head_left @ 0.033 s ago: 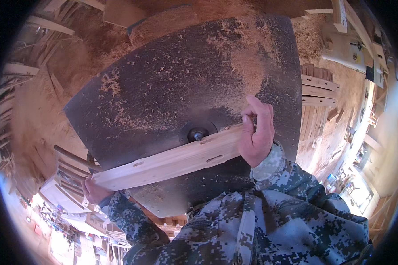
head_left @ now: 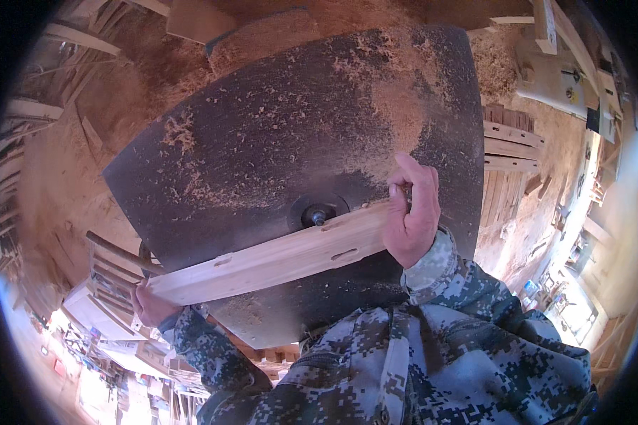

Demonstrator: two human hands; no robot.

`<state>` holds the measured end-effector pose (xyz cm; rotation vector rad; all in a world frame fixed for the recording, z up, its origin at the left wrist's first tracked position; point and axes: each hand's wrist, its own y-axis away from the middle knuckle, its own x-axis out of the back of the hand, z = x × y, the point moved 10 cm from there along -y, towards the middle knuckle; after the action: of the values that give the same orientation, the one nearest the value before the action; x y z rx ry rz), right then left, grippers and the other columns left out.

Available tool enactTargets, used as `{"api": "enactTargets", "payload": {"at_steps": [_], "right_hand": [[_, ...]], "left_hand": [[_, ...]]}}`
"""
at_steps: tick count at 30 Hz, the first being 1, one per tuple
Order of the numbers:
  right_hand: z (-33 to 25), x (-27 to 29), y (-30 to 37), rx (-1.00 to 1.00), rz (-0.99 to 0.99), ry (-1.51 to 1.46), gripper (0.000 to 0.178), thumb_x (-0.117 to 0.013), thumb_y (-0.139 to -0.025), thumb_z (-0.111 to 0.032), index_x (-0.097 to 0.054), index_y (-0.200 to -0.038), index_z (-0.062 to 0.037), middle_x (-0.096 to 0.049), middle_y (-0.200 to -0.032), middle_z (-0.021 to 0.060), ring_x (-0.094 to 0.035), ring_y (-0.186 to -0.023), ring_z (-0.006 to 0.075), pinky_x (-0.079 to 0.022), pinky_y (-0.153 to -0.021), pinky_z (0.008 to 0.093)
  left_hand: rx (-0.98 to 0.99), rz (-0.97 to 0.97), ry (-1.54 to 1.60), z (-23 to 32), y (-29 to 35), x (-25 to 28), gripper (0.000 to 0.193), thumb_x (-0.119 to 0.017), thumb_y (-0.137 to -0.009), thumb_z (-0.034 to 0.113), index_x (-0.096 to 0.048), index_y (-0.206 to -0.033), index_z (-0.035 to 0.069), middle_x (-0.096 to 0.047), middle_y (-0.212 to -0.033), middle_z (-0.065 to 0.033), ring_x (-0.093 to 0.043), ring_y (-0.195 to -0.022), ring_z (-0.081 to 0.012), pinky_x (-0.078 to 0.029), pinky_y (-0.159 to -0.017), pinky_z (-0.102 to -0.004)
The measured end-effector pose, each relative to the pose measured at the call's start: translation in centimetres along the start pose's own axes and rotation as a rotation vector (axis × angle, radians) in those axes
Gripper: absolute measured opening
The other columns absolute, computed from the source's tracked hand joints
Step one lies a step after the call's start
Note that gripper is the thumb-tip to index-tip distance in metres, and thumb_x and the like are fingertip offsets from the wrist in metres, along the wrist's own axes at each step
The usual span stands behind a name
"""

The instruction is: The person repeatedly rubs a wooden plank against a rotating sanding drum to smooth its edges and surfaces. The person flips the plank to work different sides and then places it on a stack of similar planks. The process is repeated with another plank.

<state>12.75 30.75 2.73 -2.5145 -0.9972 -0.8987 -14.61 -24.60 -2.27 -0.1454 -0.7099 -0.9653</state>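
Note:
A long pale wooden board (head_left: 283,260) with slots cut in its face lies slantwise across a dark machine table (head_left: 262,142). Its left end is gripped by my left hand (head_left: 152,304), out past the table's edge. My right hand (head_left: 412,212) is closed round the other end, fingers curled over the far edge. Just beyond the board's far edge, a metal cutter spindle (head_left: 317,215) stands up in a round opening in the table. The spindle and the board are very close; whether they touch I cannot tell.
Wood shavings (head_left: 404,106) are strewn over the table. Slotted boards (head_left: 512,147) are stacked on the right. A slatted wooden frame (head_left: 117,265) stands at the left, near my left hand. More timber (head_left: 81,39) lies at the far left, and sawdust covers the floor (head_left: 57,170).

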Motion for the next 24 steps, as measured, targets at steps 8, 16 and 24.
{"api": "enactTargets", "payload": {"at_steps": [8,16,24], "right_hand": [[1.5,1.1,0.6,-0.038,0.054,0.071,0.053,-0.056,-0.088,0.012,-0.057,-0.140,0.0019,-0.059,-0.100,0.0141,-0.056,-0.093,0.0315,-0.048,-0.090,0.0430],[7.9,7.0,4.7,-0.312,0.213,0.128,0.029,-0.051,-0.094,0.007,-0.059,-0.121,0.0015,-0.063,-0.130,0.0198,-0.061,-0.100,0.0252,-0.051,-0.094,0.0361],[8.5,8.5,6.5,-0.362,0.248,0.123,0.050,-0.048,-0.095,0.012,-0.053,-0.144,0.0017,-0.057,-0.115,0.0057,-0.054,-0.098,0.0140,-0.048,-0.092,0.0284]], "left_hand": [[-0.140,-0.061,0.029,1.1,-0.1,-1.8,0.044,-0.068,-0.095,0.017,-0.064,-0.135,-0.001,-0.070,-0.112,-0.0165,-0.069,-0.094,-0.0296,-0.060,-0.081,-0.0436],[-0.209,-0.099,0.157,5.8,5.2,-9.4,0.053,-0.074,-0.098,0.011,-0.055,-0.143,-0.010,-0.069,-0.107,-0.0084,-0.064,-0.089,-0.0151,-0.054,-0.077,-0.0284],[-0.205,-0.191,0.231,5.8,6.8,-10.8,0.030,-0.066,-0.101,0.008,-0.065,-0.126,-0.008,-0.070,-0.102,-0.0057,-0.064,-0.093,-0.0150,-0.053,-0.085,-0.0265]]}}
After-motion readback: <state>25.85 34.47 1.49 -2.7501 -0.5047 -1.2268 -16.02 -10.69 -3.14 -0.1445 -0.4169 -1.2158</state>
